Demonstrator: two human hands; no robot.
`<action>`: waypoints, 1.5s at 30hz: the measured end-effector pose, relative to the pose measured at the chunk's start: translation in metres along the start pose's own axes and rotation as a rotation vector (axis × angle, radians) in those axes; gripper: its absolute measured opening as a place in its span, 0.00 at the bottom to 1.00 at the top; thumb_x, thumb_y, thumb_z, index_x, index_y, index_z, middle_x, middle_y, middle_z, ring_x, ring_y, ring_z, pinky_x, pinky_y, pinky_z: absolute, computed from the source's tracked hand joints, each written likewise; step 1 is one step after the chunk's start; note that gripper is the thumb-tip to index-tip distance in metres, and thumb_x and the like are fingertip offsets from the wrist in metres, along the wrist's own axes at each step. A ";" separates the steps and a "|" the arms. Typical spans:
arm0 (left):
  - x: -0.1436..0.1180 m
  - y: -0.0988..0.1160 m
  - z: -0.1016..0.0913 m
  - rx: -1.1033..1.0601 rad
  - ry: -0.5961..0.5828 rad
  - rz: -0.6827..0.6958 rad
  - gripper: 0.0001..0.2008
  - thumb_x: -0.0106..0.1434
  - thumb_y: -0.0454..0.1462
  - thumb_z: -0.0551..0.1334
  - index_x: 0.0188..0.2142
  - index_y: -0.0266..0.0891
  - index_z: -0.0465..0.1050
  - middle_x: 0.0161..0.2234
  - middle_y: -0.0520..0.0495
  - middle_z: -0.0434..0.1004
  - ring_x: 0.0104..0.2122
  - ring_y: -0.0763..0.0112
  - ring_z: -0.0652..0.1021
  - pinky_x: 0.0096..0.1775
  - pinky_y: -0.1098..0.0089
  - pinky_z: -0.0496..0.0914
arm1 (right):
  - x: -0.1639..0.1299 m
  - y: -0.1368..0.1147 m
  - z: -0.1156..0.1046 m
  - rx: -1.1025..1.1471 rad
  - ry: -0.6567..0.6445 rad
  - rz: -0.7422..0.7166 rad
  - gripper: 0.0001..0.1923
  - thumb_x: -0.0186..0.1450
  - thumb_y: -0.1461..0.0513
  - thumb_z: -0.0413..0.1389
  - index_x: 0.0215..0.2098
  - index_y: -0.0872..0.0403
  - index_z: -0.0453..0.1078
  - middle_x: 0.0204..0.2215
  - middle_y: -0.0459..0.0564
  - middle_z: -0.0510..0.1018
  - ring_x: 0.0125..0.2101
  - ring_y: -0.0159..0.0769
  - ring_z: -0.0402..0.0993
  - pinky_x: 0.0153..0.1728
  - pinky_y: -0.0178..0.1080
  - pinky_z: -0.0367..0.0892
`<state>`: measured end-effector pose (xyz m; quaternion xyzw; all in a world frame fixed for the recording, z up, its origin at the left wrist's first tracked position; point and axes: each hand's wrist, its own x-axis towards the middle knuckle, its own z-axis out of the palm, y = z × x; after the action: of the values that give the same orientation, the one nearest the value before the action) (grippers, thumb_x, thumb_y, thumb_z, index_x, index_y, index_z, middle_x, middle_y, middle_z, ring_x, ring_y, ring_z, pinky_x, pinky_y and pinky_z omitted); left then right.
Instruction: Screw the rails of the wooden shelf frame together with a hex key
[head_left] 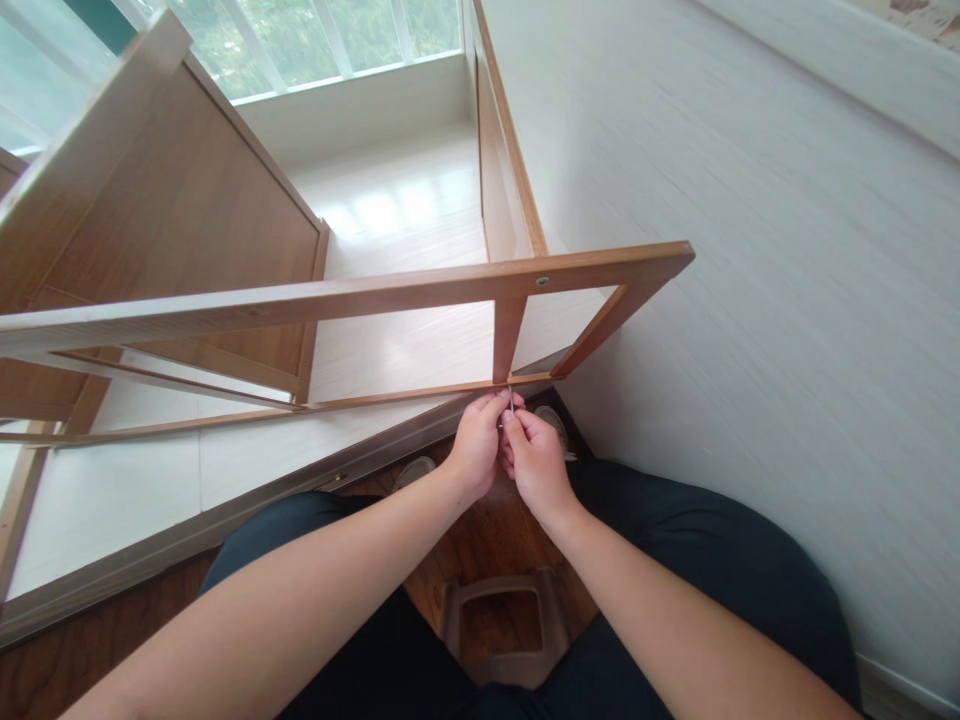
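Note:
A wooden shelf frame [420, 292] lies on its side in front of me, with a screw head [541, 282] in its upper rail. My left hand [474, 446] and my right hand [531, 458] meet at the lower rail [390, 397], just under the short upright divider [508, 338]. Together they pinch a small thin metal tool [511, 400], perhaps a hex key, pressed against the rail. Its tip is hidden by my fingers.
A white wall [750, 300] stands close on the right. A large wooden panel [172, 230] leans at the left. A brown plastic stool [501, 625] shows between my knees. A metal floor track [225, 520] crosses the pale floor; windows sit at the far end.

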<state>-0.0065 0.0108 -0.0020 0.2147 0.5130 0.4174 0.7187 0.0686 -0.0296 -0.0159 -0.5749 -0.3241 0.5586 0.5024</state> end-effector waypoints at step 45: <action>-0.003 0.007 0.001 0.113 -0.081 -0.143 0.24 0.59 0.52 0.62 0.47 0.37 0.75 0.09 0.58 0.61 0.06 0.70 0.63 0.09 0.72 0.60 | 0.002 -0.007 0.000 0.165 -0.115 0.176 0.23 0.65 0.44 0.54 0.25 0.52 0.61 0.14 0.38 0.62 0.13 0.25 0.56 0.12 0.30 0.50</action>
<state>-0.0083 0.0119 0.0052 0.2347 0.5202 0.3265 0.7535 0.0706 -0.0257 -0.0103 -0.5249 -0.2537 0.6575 0.4773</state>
